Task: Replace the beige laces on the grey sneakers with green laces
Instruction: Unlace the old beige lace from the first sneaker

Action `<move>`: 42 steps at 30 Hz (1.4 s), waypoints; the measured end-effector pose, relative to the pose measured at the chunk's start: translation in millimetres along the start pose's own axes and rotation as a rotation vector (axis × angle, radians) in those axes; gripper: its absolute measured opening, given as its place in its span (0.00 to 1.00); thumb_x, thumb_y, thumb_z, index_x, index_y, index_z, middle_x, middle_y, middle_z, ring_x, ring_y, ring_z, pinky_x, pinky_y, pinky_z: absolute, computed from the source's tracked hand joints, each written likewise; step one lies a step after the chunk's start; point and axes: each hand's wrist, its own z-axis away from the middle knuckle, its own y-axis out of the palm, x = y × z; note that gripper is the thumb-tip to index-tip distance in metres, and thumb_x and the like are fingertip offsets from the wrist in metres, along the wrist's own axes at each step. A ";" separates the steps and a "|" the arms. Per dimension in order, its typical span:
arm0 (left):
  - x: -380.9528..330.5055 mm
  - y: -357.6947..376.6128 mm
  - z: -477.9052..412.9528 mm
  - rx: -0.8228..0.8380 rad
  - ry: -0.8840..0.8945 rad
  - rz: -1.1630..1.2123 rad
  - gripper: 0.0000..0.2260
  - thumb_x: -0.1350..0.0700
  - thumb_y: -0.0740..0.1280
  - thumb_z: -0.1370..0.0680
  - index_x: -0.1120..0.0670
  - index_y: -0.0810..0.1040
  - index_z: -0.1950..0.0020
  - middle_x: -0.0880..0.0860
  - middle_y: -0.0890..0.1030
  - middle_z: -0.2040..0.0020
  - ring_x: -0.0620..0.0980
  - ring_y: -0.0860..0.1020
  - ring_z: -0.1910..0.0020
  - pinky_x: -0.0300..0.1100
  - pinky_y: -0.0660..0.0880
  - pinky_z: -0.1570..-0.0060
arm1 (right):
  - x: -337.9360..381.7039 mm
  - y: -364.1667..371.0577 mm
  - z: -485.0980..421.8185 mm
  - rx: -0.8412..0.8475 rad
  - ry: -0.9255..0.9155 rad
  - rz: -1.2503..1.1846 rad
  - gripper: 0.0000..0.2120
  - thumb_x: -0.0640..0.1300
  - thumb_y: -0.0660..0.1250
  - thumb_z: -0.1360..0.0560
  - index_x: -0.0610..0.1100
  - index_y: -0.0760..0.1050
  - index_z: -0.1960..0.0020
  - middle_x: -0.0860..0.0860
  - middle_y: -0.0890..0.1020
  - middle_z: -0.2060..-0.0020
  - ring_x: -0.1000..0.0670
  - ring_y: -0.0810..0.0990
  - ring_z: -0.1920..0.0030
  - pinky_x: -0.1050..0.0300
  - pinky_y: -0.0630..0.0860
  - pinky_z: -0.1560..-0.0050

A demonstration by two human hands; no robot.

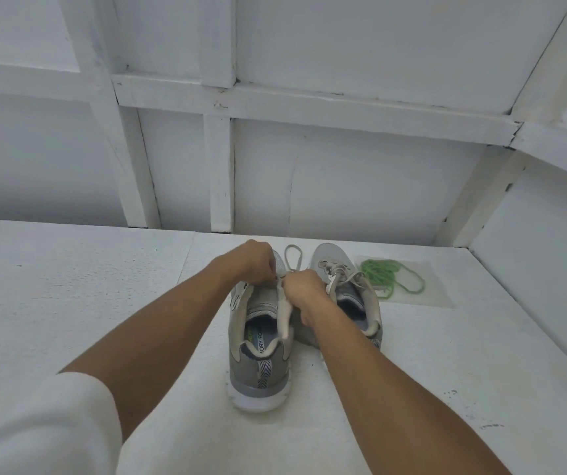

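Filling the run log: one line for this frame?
step: unlacing near grey sneaker | left hand: pinches beige lace | right hand: pinches same lace | far grey sneaker: laced | green laces: untouched, beside it

a white painted surface (104,286), rough and speckled, carries a grey sneaker (261,365) standing with its heel nearest. just right of that sneaker stands a second grey sneaker (330,257). a loop of beige lace (294,257) lies by its toe, on the right. farther right, green laces (378,272) lie bunched on a clear plastic sheet (436,296).
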 end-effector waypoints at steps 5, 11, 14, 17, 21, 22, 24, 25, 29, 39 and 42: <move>19.1 -14.1 -3.8 -0.107 -0.081 -0.055 0.09 0.56 0.69 0.27 0.59 0.83 0.50 0.57 0.83 0.51 0.55 0.80 0.51 0.45 0.79 0.53 | -1.4 0.5 0.8 -0.005 0.009 0.019 0.17 0.39 0.57 0.21 0.35 0.72 0.35 0.39 0.76 0.37 0.40 0.75 0.37 0.64 0.66 0.68; 76.4 -57.7 8.5 -0.433 -0.365 -0.029 0.06 0.57 0.68 0.25 0.60 0.75 0.56 0.61 0.79 0.49 0.60 0.79 0.54 0.45 0.74 0.59 | 1.6 -2.0 0.0 0.001 0.049 0.025 0.16 0.36 0.54 0.20 0.34 0.72 0.36 0.40 0.75 0.37 0.42 0.75 0.37 0.62 0.71 0.62; 73.7 -55.1 10.6 -0.349 -0.356 -0.003 0.12 0.56 0.69 0.25 0.60 0.74 0.45 0.62 0.78 0.44 0.61 0.77 0.49 0.46 0.75 0.54 | 4.4 -1.2 0.1 0.002 0.011 0.127 0.18 0.34 0.52 0.20 0.36 0.73 0.34 0.39 0.75 0.36 0.41 0.74 0.36 0.56 0.73 0.45; 46.2 -37.3 10.9 -0.221 -0.172 0.120 0.22 0.53 0.72 0.26 0.56 0.73 0.35 0.59 0.77 0.39 0.57 0.76 0.43 0.43 0.72 0.49 | 4.1 -0.3 -2.2 -0.042 0.024 0.130 0.18 0.34 0.52 0.20 0.36 0.72 0.34 0.39 0.75 0.36 0.40 0.74 0.36 0.56 0.74 0.47; 9.3 -4.1 7.8 -0.021 0.007 0.077 0.10 0.50 0.71 0.27 0.51 0.83 0.49 0.52 0.83 0.49 0.48 0.76 0.55 0.38 0.72 0.56 | 4.6 -1.4 0.6 0.002 0.016 0.131 0.17 0.35 0.52 0.20 0.36 0.73 0.35 0.39 0.75 0.37 0.40 0.73 0.36 0.55 0.73 0.45; 5.1 1.7 6.6 -0.003 0.005 0.084 0.09 0.50 0.71 0.27 0.51 0.84 0.51 0.52 0.83 0.51 0.49 0.77 0.56 0.38 0.73 0.56 | -1.5 1.4 -2.4 0.006 0.016 0.051 0.17 0.36 0.54 0.20 0.35 0.73 0.35 0.38 0.75 0.37 0.40 0.74 0.37 0.57 0.74 0.52; 2.9 6.3 4.6 -0.003 -0.011 0.086 0.07 0.51 0.71 0.27 0.53 0.83 0.53 0.54 0.84 0.52 0.50 0.78 0.55 0.39 0.74 0.56 | -2.2 2.9 1.7 -0.008 0.034 -0.018 0.16 0.38 0.58 0.22 0.35 0.73 0.36 0.38 0.76 0.38 0.40 0.76 0.38 0.62 0.70 0.64; 4.7 5.0 4.3 -0.010 -0.024 0.080 0.07 0.52 0.70 0.26 0.54 0.83 0.53 0.54 0.83 0.52 0.51 0.78 0.54 0.40 0.74 0.56 | -2.8 3.3 -0.5 -0.011 0.032 -0.022 0.16 0.38 0.58 0.22 0.35 0.73 0.36 0.38 0.77 0.39 0.40 0.76 0.39 0.62 0.70 0.64; 25.8 -11.7 4.9 -0.121 -0.106 0.064 0.09 0.58 0.65 0.25 0.60 0.82 0.49 0.58 0.82 0.49 0.56 0.79 0.49 0.43 0.75 0.54 | 3.6 -1.0 1.1 -0.014 0.057 -0.030 0.17 0.34 0.52 0.20 0.34 0.74 0.36 0.38 0.76 0.38 0.40 0.75 0.37 0.55 0.74 0.48; 90.7 -48.3 16.3 -0.390 -0.344 0.131 0.09 0.54 0.66 0.25 0.60 0.78 0.52 0.59 0.80 0.53 0.58 0.77 0.55 0.44 0.74 0.58 | -3.5 2.3 0.8 -0.011 0.012 -0.018 0.17 0.38 0.58 0.23 0.35 0.74 0.37 0.39 0.77 0.39 0.40 0.77 0.39 0.63 0.68 0.68; 105.5 -55.5 24.0 -0.507 -0.440 0.120 0.11 0.55 0.64 0.25 0.62 0.77 0.50 0.61 0.79 0.51 0.60 0.77 0.54 0.45 0.73 0.57 | -1.3 0.6 -3.6 -0.040 -0.015 0.031 0.17 0.35 0.53 0.21 0.35 0.74 0.36 0.38 0.76 0.38 0.40 0.75 0.38 0.57 0.74 0.53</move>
